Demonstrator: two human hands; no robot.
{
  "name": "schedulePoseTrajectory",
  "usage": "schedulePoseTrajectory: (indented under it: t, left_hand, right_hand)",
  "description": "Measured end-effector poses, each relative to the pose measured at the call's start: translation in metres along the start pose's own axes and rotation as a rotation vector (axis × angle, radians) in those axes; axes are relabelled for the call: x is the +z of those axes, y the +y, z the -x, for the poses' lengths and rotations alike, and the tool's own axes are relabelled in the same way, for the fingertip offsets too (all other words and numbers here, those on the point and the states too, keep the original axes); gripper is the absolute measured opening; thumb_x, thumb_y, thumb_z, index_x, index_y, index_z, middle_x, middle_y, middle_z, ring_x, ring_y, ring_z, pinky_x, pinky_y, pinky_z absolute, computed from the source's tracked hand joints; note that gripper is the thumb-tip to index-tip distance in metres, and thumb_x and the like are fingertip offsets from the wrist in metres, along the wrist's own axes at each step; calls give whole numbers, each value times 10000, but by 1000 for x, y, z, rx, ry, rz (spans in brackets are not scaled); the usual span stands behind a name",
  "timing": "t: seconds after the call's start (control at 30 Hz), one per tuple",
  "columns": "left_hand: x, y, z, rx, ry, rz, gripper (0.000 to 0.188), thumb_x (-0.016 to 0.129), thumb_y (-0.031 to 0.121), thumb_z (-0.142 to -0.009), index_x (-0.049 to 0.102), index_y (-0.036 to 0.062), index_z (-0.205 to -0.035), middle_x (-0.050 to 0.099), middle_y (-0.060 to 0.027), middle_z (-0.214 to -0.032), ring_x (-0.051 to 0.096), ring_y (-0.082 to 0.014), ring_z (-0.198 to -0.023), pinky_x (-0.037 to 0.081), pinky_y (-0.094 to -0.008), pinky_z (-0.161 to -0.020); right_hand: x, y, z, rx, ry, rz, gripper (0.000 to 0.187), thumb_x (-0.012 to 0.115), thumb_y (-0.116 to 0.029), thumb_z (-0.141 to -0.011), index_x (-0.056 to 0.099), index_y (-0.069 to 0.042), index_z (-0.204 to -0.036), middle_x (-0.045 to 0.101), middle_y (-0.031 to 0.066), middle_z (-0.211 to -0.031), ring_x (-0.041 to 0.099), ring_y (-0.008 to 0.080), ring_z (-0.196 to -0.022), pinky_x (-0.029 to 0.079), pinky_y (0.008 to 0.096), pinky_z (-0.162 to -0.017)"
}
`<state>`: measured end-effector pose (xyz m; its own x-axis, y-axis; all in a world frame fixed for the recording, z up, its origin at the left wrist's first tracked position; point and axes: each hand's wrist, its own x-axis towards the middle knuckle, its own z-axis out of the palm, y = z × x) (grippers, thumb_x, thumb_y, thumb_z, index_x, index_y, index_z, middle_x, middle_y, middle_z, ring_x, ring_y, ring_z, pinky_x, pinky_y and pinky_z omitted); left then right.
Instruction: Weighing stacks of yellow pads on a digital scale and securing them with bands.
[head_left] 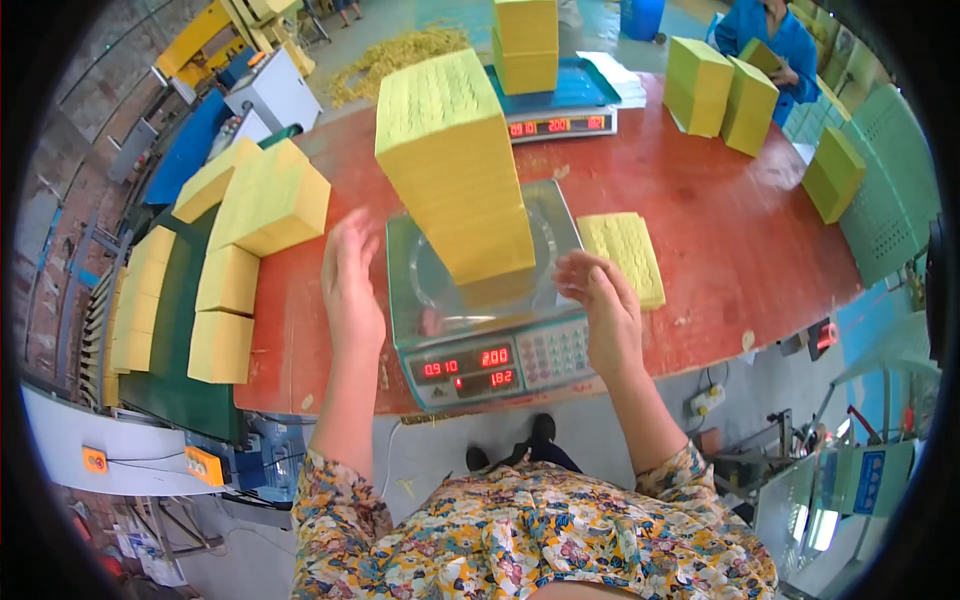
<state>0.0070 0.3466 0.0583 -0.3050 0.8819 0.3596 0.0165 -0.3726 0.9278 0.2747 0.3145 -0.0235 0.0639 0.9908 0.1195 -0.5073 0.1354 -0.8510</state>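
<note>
Yellow stack [455, 180] apparently being weighed.
It is carried by the scale [552, 352] at the near edge of the table [720, 220]; left hand [353, 285] and right hand [606, 295] are held open, apart from it; a two-palmed grip is probably called for next.

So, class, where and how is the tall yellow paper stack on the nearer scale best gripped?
Probably low on its flat left and right sides, one palm from each: the tall yellow paper stack stands on the nearer digital scale; its layered sheets could slip if held high. The left hand and right hand flank it, apart.
</note>
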Motion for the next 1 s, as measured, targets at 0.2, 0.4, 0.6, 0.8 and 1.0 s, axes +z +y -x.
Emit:
schedulePoseTrajectory:
  t: [0.2,0.4,0.6,0.8,1.0]
  left_hand:
    - [44,-62,-71,-459,-60,487,427,553,310,-977,532,39,-1306,576,-87,-1256,558,-218,-1157,475,-403,-970]
    - [46,-99,-54,-567,-150,543,425,589,273,-952,536,14,-1285,642,-103,-1115,658,-232,-940,575,-393,-785]
    - [58,-86,22,-636,-193,503,422,527,291,-986,502,37,-1321,607,-111,-1213,624,-224,-1053,556,-366,-856]
    - [76,-11,60,-686,-219,591,567,468,409,-1003,409,52,-1441,508,-121,-1397,504,-226,-1257,405,-350,-1051]
    - [74,24,-36,-594,-451,415,757,509,567,-941,351,66,-1487,481,-140,-1439,452,-203,-1333,340,-366,-1101]
  right_hand:
    - [29,37,-118,-69,-45,162,410,464,-270,-1020,537,-1,-1321,599,103,-1298,552,192,-1199,402,317,-1006]
    - [45,64,-107,-45,-31,181,446,443,-298,-1030,512,-15,-1367,576,129,-1317,509,188,-1234,369,293,-1039]
    - [28,18,-24,12,48,142,427,422,-252,-1038,500,20,-1358,577,103,-1295,521,169,-1201,391,284,-1022]
    - [2,12,42,-5,221,76,368,456,-180,-1021,525,16,-1324,593,84,-1251,560,144,-1125,430,280,-970]
    - [-30,59,74,17,326,121,291,484,-157,-1010,566,9,-1235,636,78,-1129,606,154,-1022,488,316,-878]
